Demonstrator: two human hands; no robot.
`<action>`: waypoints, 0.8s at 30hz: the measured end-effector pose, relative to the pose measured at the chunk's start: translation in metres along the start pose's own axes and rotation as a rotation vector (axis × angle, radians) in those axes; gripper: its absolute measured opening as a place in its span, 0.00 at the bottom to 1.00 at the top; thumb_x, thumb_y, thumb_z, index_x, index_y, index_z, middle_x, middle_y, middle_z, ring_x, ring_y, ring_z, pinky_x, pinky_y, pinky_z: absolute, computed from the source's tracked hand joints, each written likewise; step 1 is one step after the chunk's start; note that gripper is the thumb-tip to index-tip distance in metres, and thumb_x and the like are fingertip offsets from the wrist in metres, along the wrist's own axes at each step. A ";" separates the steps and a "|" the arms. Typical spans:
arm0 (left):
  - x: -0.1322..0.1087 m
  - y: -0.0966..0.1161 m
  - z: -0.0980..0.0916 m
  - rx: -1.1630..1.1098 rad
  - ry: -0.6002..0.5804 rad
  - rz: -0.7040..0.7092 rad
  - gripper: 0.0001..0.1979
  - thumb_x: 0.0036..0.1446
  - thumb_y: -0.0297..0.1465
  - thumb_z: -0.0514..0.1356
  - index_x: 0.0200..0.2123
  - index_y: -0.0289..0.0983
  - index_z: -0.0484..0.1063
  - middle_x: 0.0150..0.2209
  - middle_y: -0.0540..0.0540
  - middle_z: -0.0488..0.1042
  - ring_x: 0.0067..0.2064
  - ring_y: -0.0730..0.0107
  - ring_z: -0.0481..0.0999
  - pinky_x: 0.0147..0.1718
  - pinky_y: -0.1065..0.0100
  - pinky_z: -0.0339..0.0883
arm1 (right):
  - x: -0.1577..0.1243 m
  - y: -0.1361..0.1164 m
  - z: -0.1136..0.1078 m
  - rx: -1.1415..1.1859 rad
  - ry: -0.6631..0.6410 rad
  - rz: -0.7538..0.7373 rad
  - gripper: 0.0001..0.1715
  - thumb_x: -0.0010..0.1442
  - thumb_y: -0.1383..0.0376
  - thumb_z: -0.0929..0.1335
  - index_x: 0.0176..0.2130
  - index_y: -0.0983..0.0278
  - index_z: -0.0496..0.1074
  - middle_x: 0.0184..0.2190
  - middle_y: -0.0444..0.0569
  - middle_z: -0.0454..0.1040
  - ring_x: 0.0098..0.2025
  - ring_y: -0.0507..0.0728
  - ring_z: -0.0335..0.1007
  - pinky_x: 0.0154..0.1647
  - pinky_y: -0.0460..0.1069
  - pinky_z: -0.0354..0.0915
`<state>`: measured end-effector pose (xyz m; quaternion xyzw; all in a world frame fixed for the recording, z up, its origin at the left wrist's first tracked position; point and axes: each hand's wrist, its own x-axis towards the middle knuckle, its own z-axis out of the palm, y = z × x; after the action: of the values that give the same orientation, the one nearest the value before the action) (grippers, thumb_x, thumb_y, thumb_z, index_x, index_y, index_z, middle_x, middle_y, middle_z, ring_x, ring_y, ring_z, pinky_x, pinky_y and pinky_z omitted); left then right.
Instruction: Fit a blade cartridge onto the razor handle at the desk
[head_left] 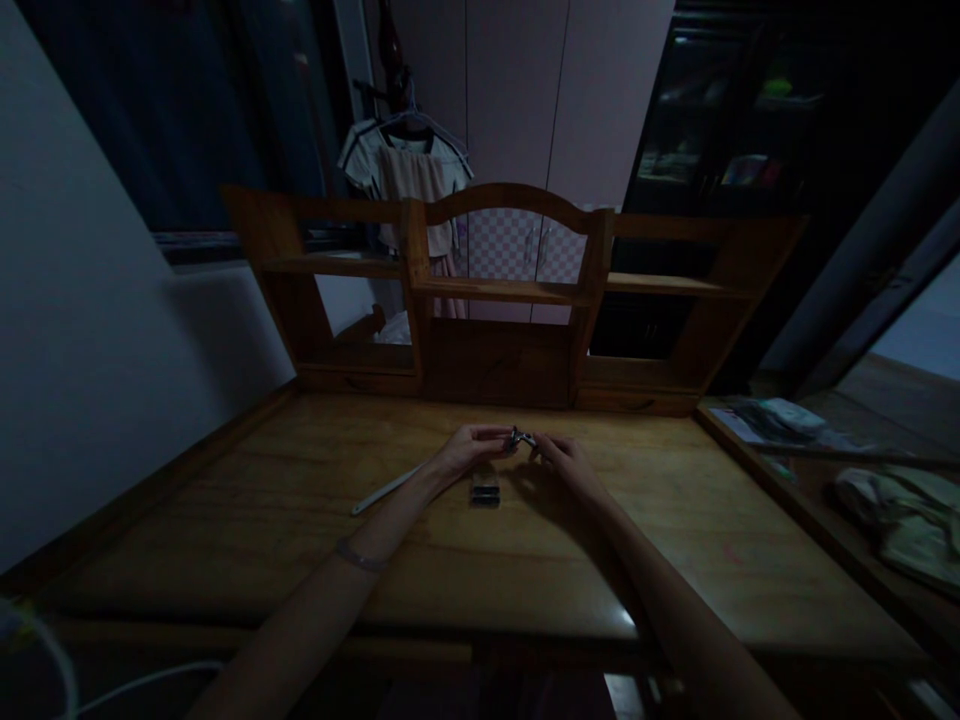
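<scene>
My left hand [466, 448] has its fingers closed on one end of a small, shiny dark metal object [517, 438]. From the other side, my right hand [561, 456] pinches the opposite end. The dim light and small size hide what kind of object it is. Just below the hands, a small dark and clear case [485, 490] lies on the table. A slim white stick with a hole near its end [379, 494] lies left of my left forearm, partly covered by it.
The wooden table [285, 480] has a shelf unit [499, 292] along its far edge. A wall [97, 330] stands on the left. At right, beyond the raised table edge, are a plastic-wrapped item [787, 417] and pale cloth [911, 520]. A white cable [150, 680] hangs at lower left.
</scene>
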<state>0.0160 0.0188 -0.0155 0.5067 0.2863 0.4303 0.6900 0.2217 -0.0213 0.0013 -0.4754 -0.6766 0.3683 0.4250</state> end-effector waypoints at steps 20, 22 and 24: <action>-0.018 0.033 0.037 -0.108 0.027 0.035 0.14 0.45 0.28 0.67 0.38 0.34 0.75 0.35 0.46 0.76 0.36 0.72 0.75 0.40 0.69 0.69 | -0.019 -0.038 0.002 1.063 -0.507 0.203 0.36 0.61 0.50 0.51 0.09 0.62 0.54 0.07 0.42 0.46 0.11 0.49 0.44 0.14 0.46 0.47; -0.018 0.033 0.041 -0.112 0.064 0.011 0.13 0.44 0.29 0.67 0.36 0.34 0.75 0.34 0.47 0.76 0.36 0.74 0.75 0.40 0.71 0.69 | -0.020 -0.039 0.004 1.156 -0.606 0.150 0.36 0.61 0.51 0.52 0.09 0.63 0.57 0.06 0.42 0.47 0.11 0.49 0.45 0.14 0.46 0.47; -0.018 0.033 0.043 -0.106 0.086 -0.016 0.13 0.43 0.29 0.68 0.35 0.34 0.75 0.33 0.48 0.76 0.35 0.76 0.75 0.40 0.73 0.68 | -0.021 -0.041 0.005 1.226 -0.678 0.117 0.35 0.60 0.53 0.53 0.09 0.64 0.59 0.06 0.43 0.48 0.11 0.49 0.47 0.14 0.45 0.47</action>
<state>0.0335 -0.0133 0.0286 0.4484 0.2965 0.4606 0.7063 0.2078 -0.0529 0.0321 -0.0448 -0.4156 0.8333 0.3617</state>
